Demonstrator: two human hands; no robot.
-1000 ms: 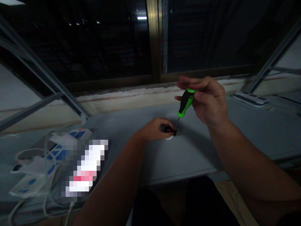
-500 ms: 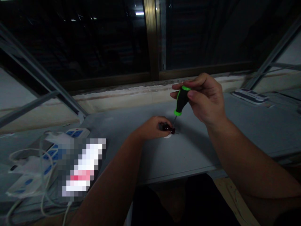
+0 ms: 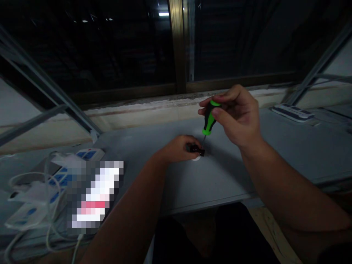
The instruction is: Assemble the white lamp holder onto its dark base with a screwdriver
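A grey worktop (image 3: 217, 183) runs along beneath a dark window, whose bronze-toned metal frame (image 3: 178, 44) is split by an upright bar. A rough plaster sill (image 3: 154, 108) lies between the window and the back edge of the worktop, and slanted metal struts (image 3: 41, 84) cross the view on both sides. Below the front edge, a wooden floor (image 3: 271, 227) shows beside the person's dark trousers (image 3: 181, 242).

Near the middle of the worktop, the left hand (image 3: 176, 149) rests low, its grip closed around a small dark part (image 3: 197, 149) that sits over a white round piece (image 3: 195, 158). The right hand (image 3: 236, 115) pinches a green-and-black screwdriver (image 3: 209, 118) between thumb and fingers in a firm grip, holding it nearly upright, with its thin shaft reaching down to the dark part. The dim light hides whether the tip is seated.

To the left lie a white power strip (image 3: 89, 154) with blue switches, looped white cables (image 3: 30, 179) and a pixelated object (image 3: 96, 194). Another power strip (image 3: 292, 113) sits at the far right.
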